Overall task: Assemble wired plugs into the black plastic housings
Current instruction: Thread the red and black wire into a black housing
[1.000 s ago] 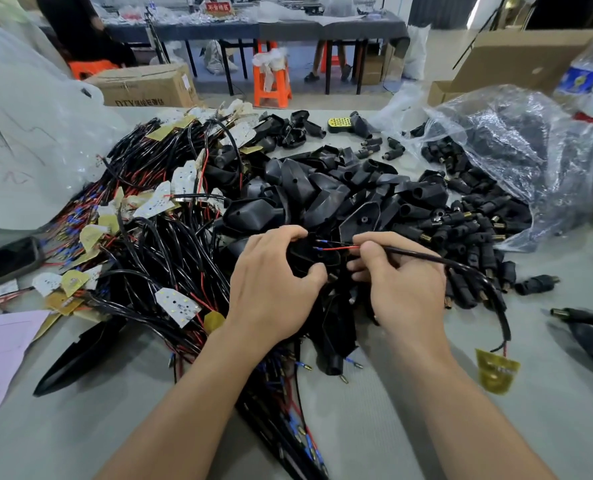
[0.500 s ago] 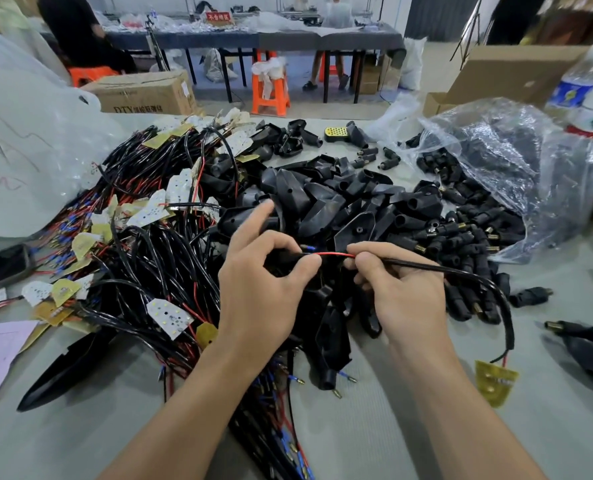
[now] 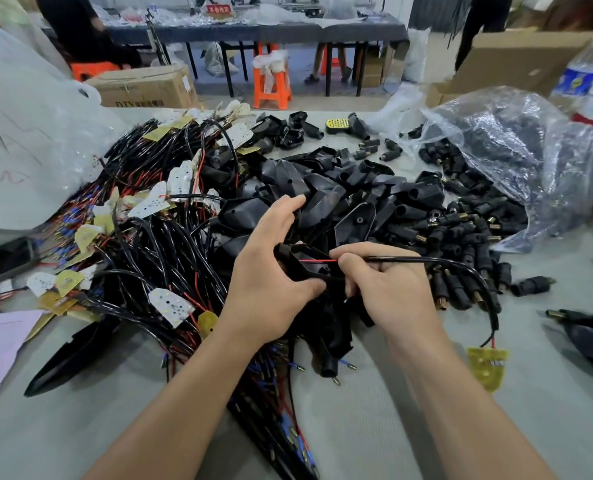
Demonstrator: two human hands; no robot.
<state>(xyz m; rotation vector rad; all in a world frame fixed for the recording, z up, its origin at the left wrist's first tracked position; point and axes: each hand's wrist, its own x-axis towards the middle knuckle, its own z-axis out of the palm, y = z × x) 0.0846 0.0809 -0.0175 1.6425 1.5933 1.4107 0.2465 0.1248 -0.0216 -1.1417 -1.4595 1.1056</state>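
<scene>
While left hand grips black housing to steady it | right hand pinches cable, aiming red wire inward.

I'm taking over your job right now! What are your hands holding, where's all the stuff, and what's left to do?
Left hand holds one black housing above the pile.
Right hand pinches a black cable; its red wire points into that housing. The cable's yellow board lies on the table at right.
Spare housings: middle heap. Wired cables: left heap. Loose plugs: by the clear bag, right.
Done: threading begun. Left: finish this one, then the heaps.
</scene>
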